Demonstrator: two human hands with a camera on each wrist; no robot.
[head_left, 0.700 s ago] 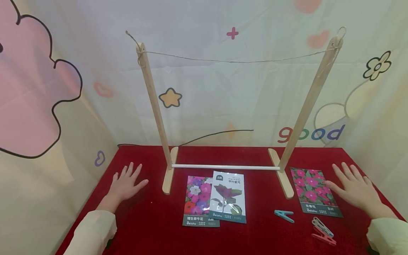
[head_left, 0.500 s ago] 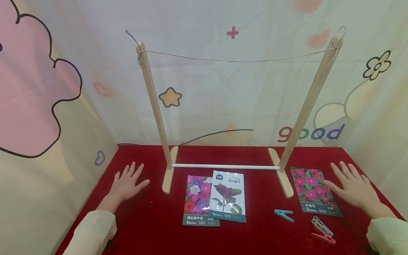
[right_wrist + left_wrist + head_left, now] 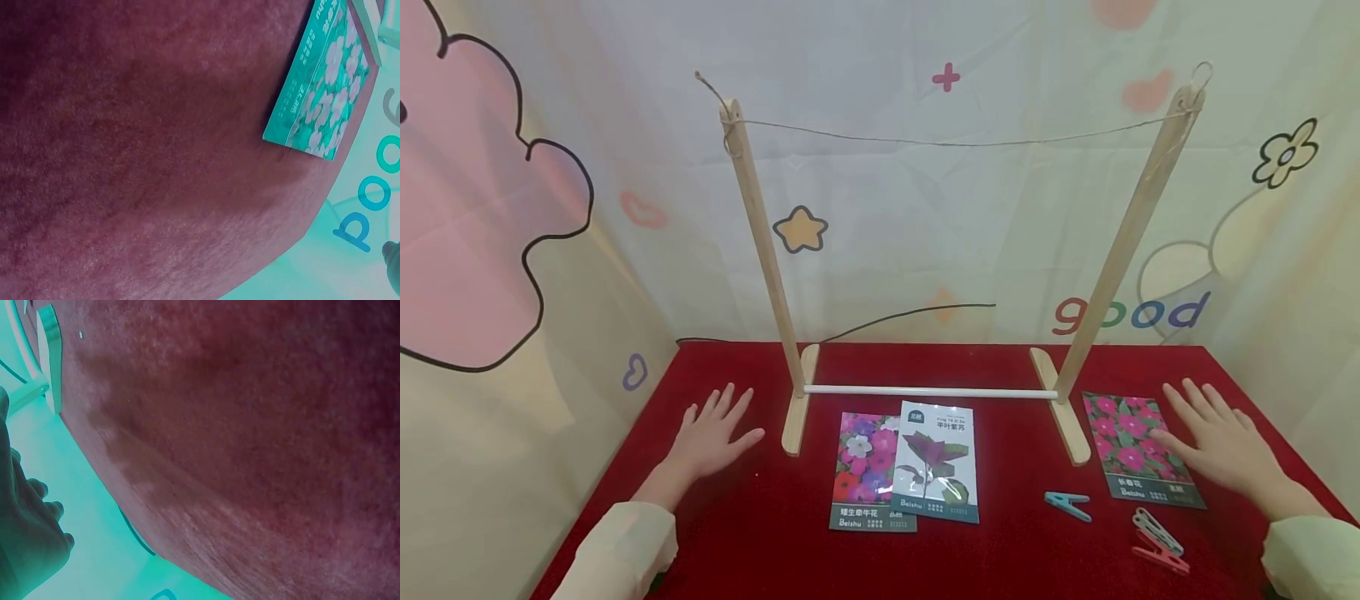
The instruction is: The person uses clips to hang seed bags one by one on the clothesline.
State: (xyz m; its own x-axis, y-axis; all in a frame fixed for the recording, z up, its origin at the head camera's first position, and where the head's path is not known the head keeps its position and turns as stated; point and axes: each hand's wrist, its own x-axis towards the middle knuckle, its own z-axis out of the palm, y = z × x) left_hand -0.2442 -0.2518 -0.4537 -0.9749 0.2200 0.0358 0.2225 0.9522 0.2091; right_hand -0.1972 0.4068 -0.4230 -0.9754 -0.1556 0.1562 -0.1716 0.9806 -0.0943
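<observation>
In the head view my left hand (image 3: 709, 437) spreads its fingers over the red cloth, left of the wooden frame, holding nothing. Its fingers (image 3: 34, 494) line the left side of the left wrist view, with a shadow on the cloth. My right hand (image 3: 1221, 437) is also spread, its thumb overlapping the right edge of a pink-flower seed packet (image 3: 1131, 433). That packet (image 3: 319, 94) lies flat in the right wrist view. Between the hands are a mixed-flower seed packet (image 3: 861, 458) and a purple-leaf seed packet (image 3: 934, 458) partly covering it.
The wooden frame (image 3: 763, 250) has a string (image 3: 940, 143) tied across its top and a white rod (image 3: 925, 391) low down. A blue clothespin (image 3: 1067, 505), a white clothespin (image 3: 1157, 531) and a red clothespin (image 3: 1161, 557) lie front right. A printed curtain (image 3: 880, 233) hangs behind.
My left hand has shifted right, toward the frame. My right hand has shifted slightly left, its thumb now further over the pink-flower packet. The packets, clothespins and frame stay put.
</observation>
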